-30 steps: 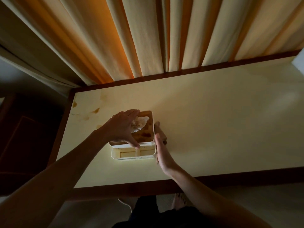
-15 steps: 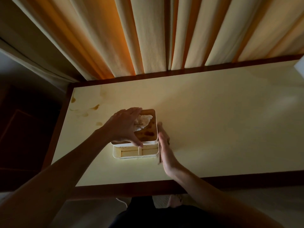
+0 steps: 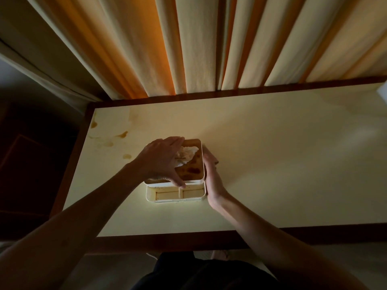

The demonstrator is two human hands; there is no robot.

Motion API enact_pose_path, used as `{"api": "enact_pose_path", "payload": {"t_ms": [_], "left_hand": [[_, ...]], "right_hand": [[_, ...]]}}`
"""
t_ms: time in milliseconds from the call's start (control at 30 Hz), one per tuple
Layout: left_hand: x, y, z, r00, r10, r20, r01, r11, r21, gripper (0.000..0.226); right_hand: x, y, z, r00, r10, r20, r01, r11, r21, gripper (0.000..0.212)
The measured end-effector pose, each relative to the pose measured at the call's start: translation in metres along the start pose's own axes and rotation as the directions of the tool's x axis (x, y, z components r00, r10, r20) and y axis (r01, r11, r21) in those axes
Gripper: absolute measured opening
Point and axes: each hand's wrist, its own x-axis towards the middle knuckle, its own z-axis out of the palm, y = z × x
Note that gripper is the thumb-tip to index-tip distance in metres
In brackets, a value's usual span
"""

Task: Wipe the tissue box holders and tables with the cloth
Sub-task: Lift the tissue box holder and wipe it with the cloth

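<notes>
Nearest, the right hand [image 3: 211,181] is lying flat, fingers straight, along the right wall of the tissue box holder [image 3: 188,178], pressing what looks like a dark cloth [image 3: 212,156] there. The left hand [image 3: 162,161] is spanning the lid, thumb hooking its front edge. The holder is sitting left of centre on the table [image 3: 272,164], probably light, stiff and apt to slide, so bracing both sides suits. Brown stains [image 3: 122,134] are lying beyond, then curtains [image 3: 199,49].

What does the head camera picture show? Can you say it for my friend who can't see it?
Two hands steady a cream tissue box holder on a pale table: the left hand grips its top, beside the white tissue, and the right hand lies flat along its right side. Brown stains mark the table's far left corner, and cream curtains hang behind.
</notes>
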Motion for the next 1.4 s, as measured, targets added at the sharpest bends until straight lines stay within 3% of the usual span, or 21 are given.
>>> {"api": "enact_pose_path", "payload": {"t_ms": [100,167,267,400,633,700,767,867,967,1067,1300,1400], "left_hand": [[0.001,-0.002,0.001,1.000,0.004,0.003,-0.004,1.000,0.023,0.141],[0.001,-0.003,0.000,1.000,0.010,0.014,-0.011,1.000,0.025,0.141],[0.003,-0.007,-0.005,0.997,0.042,0.060,-0.044,0.998,0.046,0.141],[0.013,-0.016,-0.014,0.982,0.130,0.136,-0.144,0.985,0.093,0.143],[0.028,-0.012,-0.035,0.953,0.142,0.266,-0.240,0.891,0.385,0.144],[0.027,-0.007,-0.038,0.954,0.088,0.287,-0.178,0.936,0.304,0.146],[0.027,-0.003,-0.040,0.972,-0.001,0.233,-0.012,0.998,0.058,0.146],[0.027,0.008,-0.037,0.974,-0.198,0.107,0.216,0.956,-0.197,0.142],[0.027,0.023,-0.027,0.940,-0.325,0.103,0.341,0.905,-0.253,0.144],[0.029,0.029,-0.013,0.923,-0.372,0.097,0.385,0.904,-0.188,0.147],[0.035,0.028,-0.017,0.946,-0.304,0.113,0.306,0.952,0.000,0.143],[0.032,0.025,-0.016,0.982,-0.164,0.095,0.159,0.985,0.062,0.140]], "right_hand": [[-0.018,0.023,-0.007,0.995,0.070,-0.075,-0.070,0.997,0.013,0.063],[-0.029,0.031,-0.012,0.979,0.164,-0.122,-0.144,0.976,0.162,0.045],[-0.043,0.020,-0.027,0.974,0.218,-0.061,-0.152,0.828,0.539,0.039],[-0.055,0.004,-0.056,0.972,0.229,0.047,-0.185,0.631,0.753,0.048],[-0.050,0.004,-0.083,0.988,0.155,-0.019,-0.073,0.566,0.821,0.057],[-0.048,0.004,-0.090,0.990,0.141,-0.010,-0.069,0.545,0.836,0.058],[-0.045,0.005,-0.095,0.991,0.136,-0.001,-0.072,0.530,0.845,0.060],[-0.041,0.005,-0.099,0.989,0.148,0.002,-0.079,0.518,0.852,0.065],[-0.041,0.003,-0.098,0.985,0.173,-0.011,-0.082,0.524,0.848,0.069],[-0.040,0.000,-0.098,0.982,0.187,-0.027,-0.079,0.535,0.841,0.072],[-0.040,-0.004,-0.102,0.982,0.180,-0.052,-0.049,0.514,0.856,0.071],[-0.041,-0.003,-0.103,0.982,0.180,-0.056,-0.043,0.505,0.862,0.073]]}}
